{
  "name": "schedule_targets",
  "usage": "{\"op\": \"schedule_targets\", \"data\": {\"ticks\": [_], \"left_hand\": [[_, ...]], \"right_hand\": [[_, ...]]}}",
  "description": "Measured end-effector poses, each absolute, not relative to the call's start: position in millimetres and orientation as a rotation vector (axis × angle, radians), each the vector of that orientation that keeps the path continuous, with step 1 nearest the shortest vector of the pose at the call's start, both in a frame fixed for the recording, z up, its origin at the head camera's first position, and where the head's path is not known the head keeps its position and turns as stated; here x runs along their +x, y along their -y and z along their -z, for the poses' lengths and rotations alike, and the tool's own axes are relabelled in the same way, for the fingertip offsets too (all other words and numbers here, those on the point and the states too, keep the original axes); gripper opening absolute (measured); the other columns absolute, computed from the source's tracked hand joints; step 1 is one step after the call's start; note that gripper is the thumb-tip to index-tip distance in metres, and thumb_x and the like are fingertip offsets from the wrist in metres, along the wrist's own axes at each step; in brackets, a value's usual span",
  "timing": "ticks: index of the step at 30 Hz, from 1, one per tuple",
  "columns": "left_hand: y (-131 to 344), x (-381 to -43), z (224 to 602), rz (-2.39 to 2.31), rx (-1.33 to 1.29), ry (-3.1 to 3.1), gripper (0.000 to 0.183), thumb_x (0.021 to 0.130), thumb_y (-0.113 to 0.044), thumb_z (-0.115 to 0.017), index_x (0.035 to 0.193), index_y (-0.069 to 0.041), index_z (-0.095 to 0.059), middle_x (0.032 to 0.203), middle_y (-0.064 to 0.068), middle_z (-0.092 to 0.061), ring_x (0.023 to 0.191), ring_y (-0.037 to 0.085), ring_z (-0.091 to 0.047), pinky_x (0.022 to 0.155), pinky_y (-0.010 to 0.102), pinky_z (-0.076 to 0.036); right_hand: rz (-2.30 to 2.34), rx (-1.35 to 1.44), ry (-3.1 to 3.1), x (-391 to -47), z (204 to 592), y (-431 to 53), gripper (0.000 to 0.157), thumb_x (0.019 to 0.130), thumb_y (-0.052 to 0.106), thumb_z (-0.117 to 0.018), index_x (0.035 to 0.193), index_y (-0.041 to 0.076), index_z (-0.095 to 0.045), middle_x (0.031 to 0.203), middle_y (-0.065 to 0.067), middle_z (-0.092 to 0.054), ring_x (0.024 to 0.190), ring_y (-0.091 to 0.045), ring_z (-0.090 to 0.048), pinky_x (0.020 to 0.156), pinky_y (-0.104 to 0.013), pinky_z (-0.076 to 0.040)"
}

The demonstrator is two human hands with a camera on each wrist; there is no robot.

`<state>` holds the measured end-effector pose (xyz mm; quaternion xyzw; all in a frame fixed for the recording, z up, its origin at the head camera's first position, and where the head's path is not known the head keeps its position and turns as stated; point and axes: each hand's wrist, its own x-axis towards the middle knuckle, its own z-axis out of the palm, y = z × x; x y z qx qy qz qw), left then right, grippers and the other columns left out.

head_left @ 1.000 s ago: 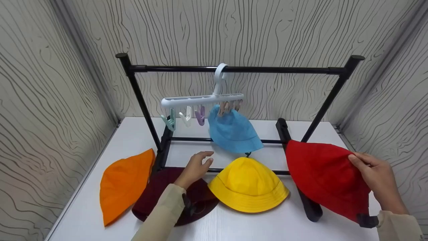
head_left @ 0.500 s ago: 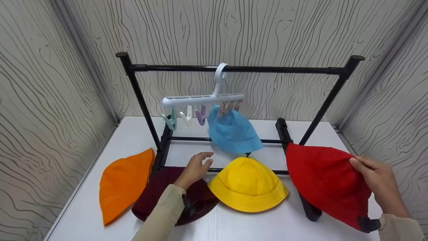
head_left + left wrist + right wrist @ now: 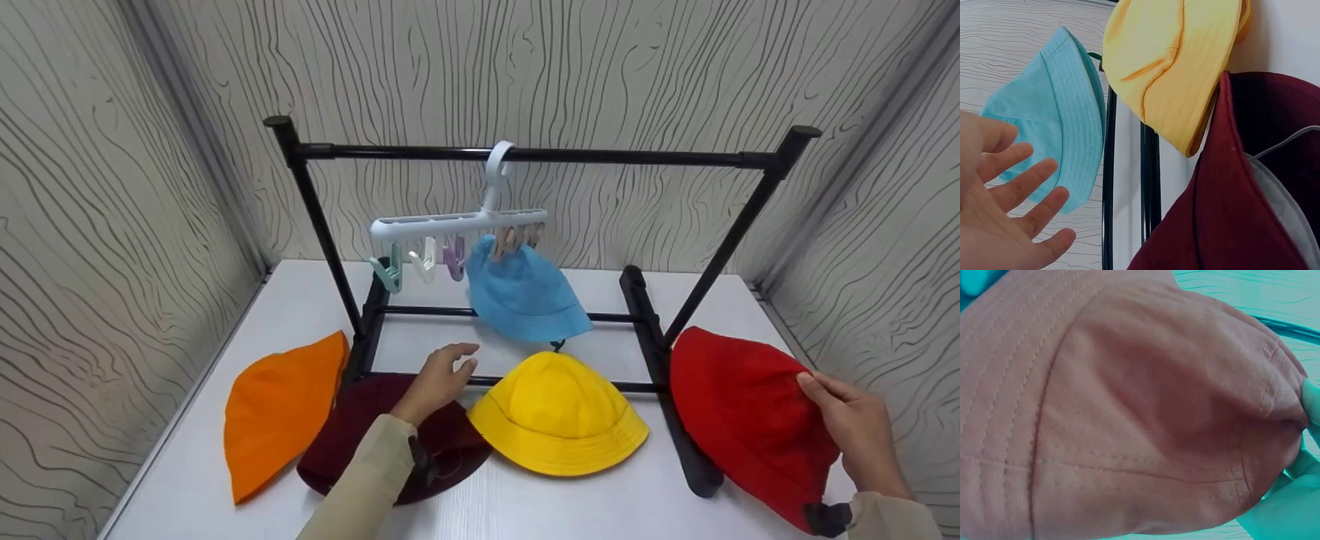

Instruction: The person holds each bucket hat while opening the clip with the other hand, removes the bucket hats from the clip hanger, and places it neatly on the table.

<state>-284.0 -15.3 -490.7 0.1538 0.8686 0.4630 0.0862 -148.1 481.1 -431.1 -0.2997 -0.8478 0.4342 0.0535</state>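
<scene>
My right hand (image 3: pixel 862 427) pinches the crown of a red bucket hat (image 3: pixel 750 412) at the right of the rack; in the right wrist view the hat (image 3: pixel 1145 399) fills most of the frame, its crown creased at the fingertips. My left hand (image 3: pixel 439 379) holds nothing and hovers over a maroon hat (image 3: pixel 360 427), its fingers loosely spread in the left wrist view. Right of that hand lies a yellow bucket hat (image 3: pixel 562 412). A light blue bucket hat (image 3: pixel 525 296) hangs from pinkish clips (image 3: pixel 510 241) on a white clip hanger (image 3: pixel 457 223). An orange hat (image 3: pixel 281 412) lies far left.
A black rack (image 3: pixel 600 156) carries the hanger on its top bar, with its feet on the white table (image 3: pixel 555 510). Green, white and purple clips (image 3: pixel 454 259) dangle at the hanger's left half. Wood-patterned walls enclose the table at the back and sides.
My right hand has moved the red hat a little right and down, away from the rack's right foot. The hanger has swayed slightly. My left hand has stayed nearly still.
</scene>
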Motion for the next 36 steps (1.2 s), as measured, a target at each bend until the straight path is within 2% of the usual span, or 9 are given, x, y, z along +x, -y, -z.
{"op": "schedule_targets", "data": {"ticks": [3,6,16,19,23,26,29,33,36], "left_hand": [[15.7,-284.5,491.4,-1.372,0.422,-2.586,0.036,0.101,-0.021,-0.050,0.135,-0.010,-0.054,0.138,0.010,-0.054,0.128,0.029,-0.049,0.110,0.048,-0.038],[16.4,-283.8,491.7,-1.365,0.380,-2.579,0.037,0.100,-0.022,-0.051,0.136,-0.012,-0.053,0.140,0.010,-0.052,0.129,0.029,-0.047,0.110,0.048,-0.037],[18.5,-282.4,496.0,-1.368,0.359,-2.558,0.037,0.101,-0.023,-0.050,0.136,-0.012,-0.053,0.140,0.009,-0.052,0.129,0.030,-0.048,0.109,0.049,-0.039],[19.0,-282.9,497.3,-1.373,0.377,-2.565,0.037,0.101,-0.021,-0.050,0.136,-0.011,-0.054,0.139,0.010,-0.053,0.128,0.029,-0.048,0.108,0.048,-0.040],[19.8,-283.2,499.6,-1.374,0.397,-2.571,0.036,0.100,-0.021,-0.051,0.135,-0.011,-0.054,0.139,0.010,-0.053,0.127,0.030,-0.049,0.107,0.048,-0.041],[20.6,-282.8,502.0,-1.376,0.411,-2.570,0.037,0.100,-0.020,-0.050,0.135,-0.009,-0.054,0.138,0.010,-0.054,0.126,0.030,-0.050,0.105,0.047,-0.043],[21.5,-282.3,503.7,-1.386,0.425,-2.560,0.037,0.101,-0.020,-0.050,0.135,-0.007,-0.053,0.137,0.011,-0.055,0.125,0.028,-0.052,0.104,0.046,-0.044],[22.1,-281.8,504.6,-1.385,0.442,-2.566,0.037,0.101,-0.021,-0.050,0.134,-0.006,-0.054,0.135,0.012,-0.056,0.124,0.028,-0.053,0.104,0.046,-0.045],[22.0,-281.9,505.6,-1.372,0.426,-2.577,0.037,0.101,-0.021,-0.050,0.134,-0.007,-0.054,0.135,0.012,-0.056,0.124,0.028,-0.053,0.104,0.046,-0.045]], "right_hand": [[-1.361,-0.953,2.549,-149.7,440.0,-484.1,0.070,0.091,0.055,-0.054,0.141,0.009,-0.037,0.138,-0.005,-0.053,0.117,-0.030,-0.046,0.090,-0.038,-0.050],[-1.414,-0.984,2.517,-151.4,449.4,-486.4,0.071,0.092,0.056,-0.051,0.142,0.008,-0.033,0.151,-0.018,-0.036,0.130,-0.039,-0.037,0.107,-0.055,-0.038],[-1.369,-0.975,2.537,-148.4,482.9,-497.1,0.072,0.095,0.054,-0.045,0.144,0.003,-0.031,0.152,-0.029,-0.026,0.135,-0.045,-0.031,0.110,-0.058,-0.032],[-1.278,-0.964,2.568,-147.6,492.3,-499.8,0.071,0.096,0.051,-0.044,0.143,-0.002,-0.035,0.146,-0.032,-0.034,0.121,-0.042,-0.045,0.091,-0.040,-0.052],[-1.219,-0.975,2.590,-145.3,503.5,-504.3,0.072,0.096,0.050,-0.046,0.141,-0.006,-0.039,0.139,-0.033,-0.041,0.093,-0.021,-0.058,0.061,-0.014,-0.046],[-1.232,-0.978,2.592,-143.4,510.9,-506.6,0.073,0.096,0.049,-0.047,0.141,-0.007,-0.038,0.137,-0.034,-0.041,0.088,-0.017,-0.059,0.059,-0.011,-0.044],[-1.261,-0.989,2.595,-142.2,517.8,-507.3,0.074,0.096,0.049,-0.045,0.144,-0.006,-0.033,0.139,-0.033,-0.038,0.101,-0.031,-0.057,0.059,-0.011,-0.043],[-1.298,-1.019,2.582,-141.1,525.6,-506.9,0.075,0.097,0.049,-0.043,0.150,-0.001,-0.023,0.144,-0.034,-0.030,0.124,-0.046,-0.042,0.080,-0.031,-0.057],[-1.318,-1.038,2.569,-140.9,530.0,-506.3,0.075,0.098,0.048,-0.042,0.152,0.003,-0.015,0.146,-0.036,-0.025,0.128,-0.050,-0.037,0.098,-0.053,-0.045]]}}
